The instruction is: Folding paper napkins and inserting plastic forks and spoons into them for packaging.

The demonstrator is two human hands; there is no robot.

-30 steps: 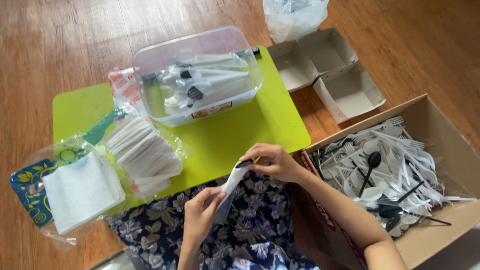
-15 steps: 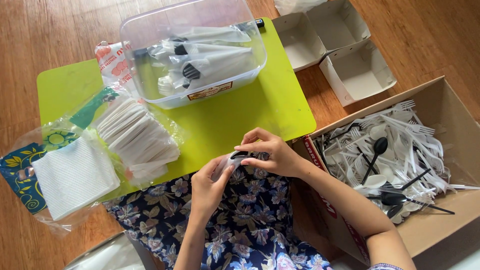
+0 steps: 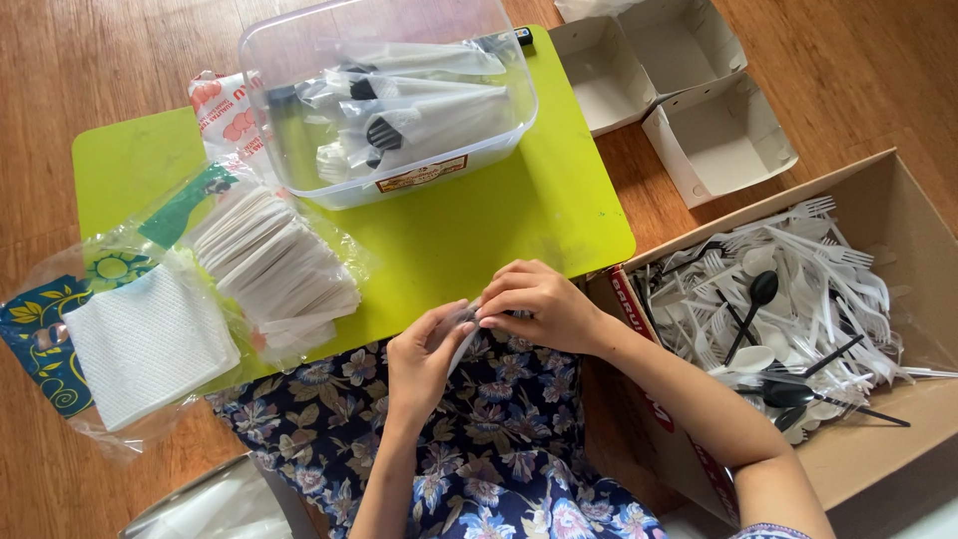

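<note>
Two bare hands meet over a lap covered in dark floral cloth [image 3: 479,439], just at the near edge of a lime-green flat counter [image 3: 469,235]. The left hand [image 3: 424,354] and the right hand [image 3: 534,304] both pinch a small white wrapped packet [image 3: 465,337]; each grip is closed on it, fingertips touching from opposite sides, and most of the packet is hidden between them.

On the counter, away from the hands, stands a clear plastic tub [image 3: 389,95] holding white wrapped packets with black pieces showing through. Left of the hands lies a fanned stack of white paper sleeves [image 3: 274,265] in clear wrap, and beside that, hanging off the counter's left end, a stack of white folded napkins [image 3: 150,344] in a printed clear bag.

To the right, on the wooden floor [image 3: 878,70], an open brown cardboard box [image 3: 898,210] is heaped with white plastic forks and spoons [image 3: 788,289] and a few black spoons [image 3: 763,289]. Two empty white paper trays [image 3: 679,90] sit beyond it, touching each other.
</note>
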